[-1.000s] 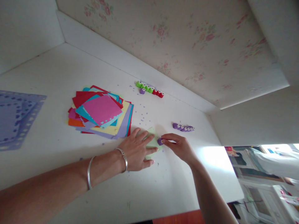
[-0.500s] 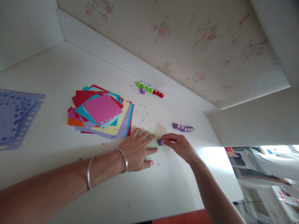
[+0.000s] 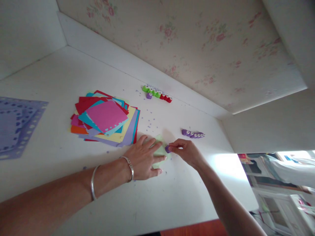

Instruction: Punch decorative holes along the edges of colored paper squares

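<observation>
The left hand is laid palm down with its fingers spread, released from any grip, and a pale green paper is held flat beneath it. By the right hand, a small purple block is grasped between thumb and fingers at the paper's right-hand edge, just beside the left fingertips.

Beyond and left of the left hand, a stack of colored papers is fanned unevenly, its corners jutting out; its nearest corner is reached almost by the little finger, and whether they touch cannot be told. Farther left, purple sheets with punched borders are cut off by the view.

Beyond both hands, a row of green and red blocks is set near the back ledge, with a single purple block just in front. Just beyond the right hand and slightly to its right, a row of purple blocks is lined up. Purple bits are scattered between the stack and the right hand. The white tabletop is extended toward the front edge on the near side of both hands, and is crossed by the right forearm.
</observation>
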{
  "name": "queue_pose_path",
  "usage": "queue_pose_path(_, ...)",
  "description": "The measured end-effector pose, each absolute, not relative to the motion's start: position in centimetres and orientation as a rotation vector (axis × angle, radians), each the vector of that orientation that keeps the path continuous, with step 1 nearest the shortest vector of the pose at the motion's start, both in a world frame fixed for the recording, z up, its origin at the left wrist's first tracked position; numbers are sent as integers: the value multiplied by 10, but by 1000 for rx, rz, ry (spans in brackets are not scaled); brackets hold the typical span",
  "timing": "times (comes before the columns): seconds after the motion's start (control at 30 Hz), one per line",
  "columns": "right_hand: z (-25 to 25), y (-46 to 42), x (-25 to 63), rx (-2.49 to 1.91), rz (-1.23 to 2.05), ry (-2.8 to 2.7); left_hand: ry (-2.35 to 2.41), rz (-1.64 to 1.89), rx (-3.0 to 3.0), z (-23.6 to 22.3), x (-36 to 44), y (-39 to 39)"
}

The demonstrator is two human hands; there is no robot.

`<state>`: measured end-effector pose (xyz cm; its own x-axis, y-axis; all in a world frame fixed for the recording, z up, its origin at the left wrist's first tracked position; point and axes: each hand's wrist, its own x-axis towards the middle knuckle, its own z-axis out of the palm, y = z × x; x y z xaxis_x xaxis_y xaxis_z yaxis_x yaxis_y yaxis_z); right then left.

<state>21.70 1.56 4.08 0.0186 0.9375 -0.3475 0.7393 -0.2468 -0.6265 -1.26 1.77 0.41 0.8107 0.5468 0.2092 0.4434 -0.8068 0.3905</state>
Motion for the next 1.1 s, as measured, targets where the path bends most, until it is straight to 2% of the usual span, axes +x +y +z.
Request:
queue_pose_path(0.4, 49, 16, 213, -2053, 1043, -1761, 736, 479, 2711, 7, -12, 15)
queue_pose_path(0.7, 56, 14, 222, -1876, 1250, -1727, 711, 486, 2743, 9, -13, 15)
queue_pose_path(0.93, 62, 23, 241, -1927, 1070, -1855, 734, 460, 2744, 8, -11, 14)
queue_pose_path(1.1, 61, 27, 254, -2030, 687, -1923, 691, 449, 2748, 9, -12, 16)
